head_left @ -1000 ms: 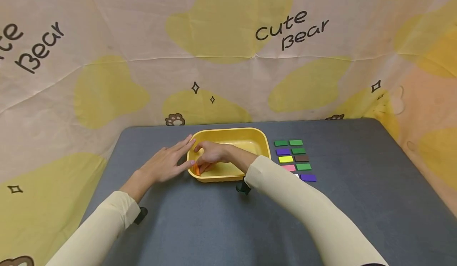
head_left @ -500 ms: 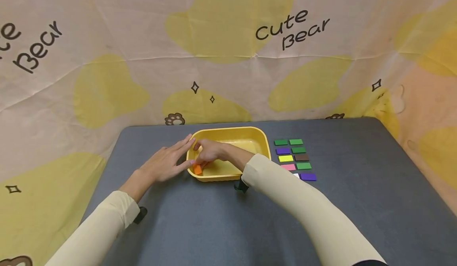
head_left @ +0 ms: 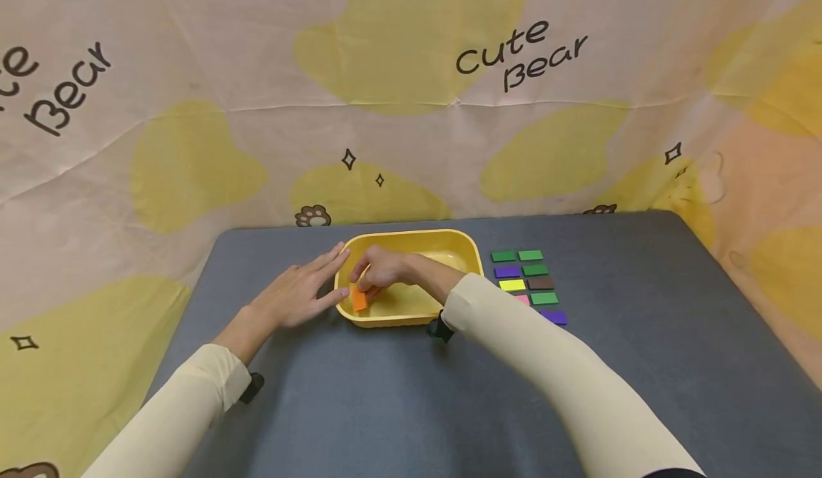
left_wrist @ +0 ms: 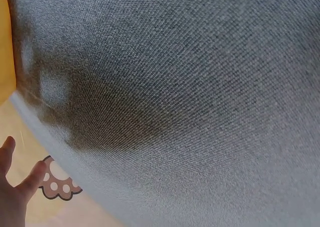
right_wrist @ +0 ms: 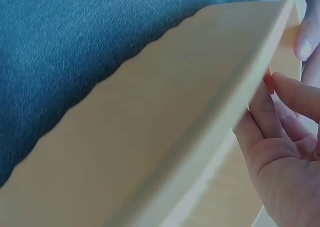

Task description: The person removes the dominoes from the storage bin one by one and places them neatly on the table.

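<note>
My right hand (head_left: 379,267) reaches inside the yellow plastic basin (head_left: 401,319) and pinches an orange tile (head_left: 359,299) near the left end. In the right wrist view, the orange tile (right_wrist: 270,81) shows as a sliver between thumb and fingers, partly behind the basin wall. My left hand (head_left: 297,294) lies spread against the basin's left side, thumb and fingertips right at the rim. In the left wrist view only some fingers of the left hand (left_wrist: 17,187) appear, at the lower left corner.
Right of the basin, several flat coloured tiles lie in two columns, among them a green tile (head_left: 531,255), a yellow tile (head_left: 511,285) and a brown tile (head_left: 541,283). The right sleeve (head_left: 526,349) covers part of the nearest row. A printed cloth (head_left: 411,143) hangs behind the grey table (head_left: 359,407).
The orange tile has turned to show its broad face and shifted slightly right in my right hand's fingers. My left hand stays at the rim.
</note>
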{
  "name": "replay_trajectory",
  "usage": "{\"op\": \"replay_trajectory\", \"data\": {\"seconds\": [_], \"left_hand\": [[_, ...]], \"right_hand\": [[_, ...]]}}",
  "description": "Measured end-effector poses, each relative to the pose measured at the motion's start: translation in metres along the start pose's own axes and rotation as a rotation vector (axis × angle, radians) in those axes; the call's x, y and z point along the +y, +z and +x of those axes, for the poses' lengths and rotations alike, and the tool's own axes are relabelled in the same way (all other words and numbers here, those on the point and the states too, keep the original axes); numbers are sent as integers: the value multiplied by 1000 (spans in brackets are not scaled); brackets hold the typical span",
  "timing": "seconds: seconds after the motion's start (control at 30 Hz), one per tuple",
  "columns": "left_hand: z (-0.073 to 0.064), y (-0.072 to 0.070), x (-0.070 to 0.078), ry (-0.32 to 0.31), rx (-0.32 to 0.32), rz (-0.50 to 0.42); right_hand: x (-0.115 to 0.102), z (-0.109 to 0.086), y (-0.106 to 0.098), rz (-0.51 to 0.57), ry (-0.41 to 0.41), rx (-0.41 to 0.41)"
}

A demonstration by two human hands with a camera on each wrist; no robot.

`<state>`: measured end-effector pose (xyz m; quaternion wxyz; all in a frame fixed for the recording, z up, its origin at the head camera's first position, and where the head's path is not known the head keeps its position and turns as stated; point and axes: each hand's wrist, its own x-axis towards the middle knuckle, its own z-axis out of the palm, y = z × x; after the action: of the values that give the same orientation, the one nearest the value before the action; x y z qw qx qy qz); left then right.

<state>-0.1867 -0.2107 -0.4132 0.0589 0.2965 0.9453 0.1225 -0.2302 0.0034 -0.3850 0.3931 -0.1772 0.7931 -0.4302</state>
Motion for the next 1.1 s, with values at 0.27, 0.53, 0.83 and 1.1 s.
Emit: {"op": "replay_trajectory", "data": {"seconds": [0.27, 0.53, 0.83, 1.1], "left_hand": [[-1, 1, -1, -11, 3, 2], [-1, 0, 2, -15, -4, -4], [-1, -1, 2, -17, -10, -2], [-1, -2, 2, -8, -8, -7]], "right_hand": [[-2, -7, -12, -19, -22, 4], [-1, -19, -25, -28, -23, 27], [4, -35, -41, 6, -5, 22], [13, -47, -53, 63, 4, 23]]}}
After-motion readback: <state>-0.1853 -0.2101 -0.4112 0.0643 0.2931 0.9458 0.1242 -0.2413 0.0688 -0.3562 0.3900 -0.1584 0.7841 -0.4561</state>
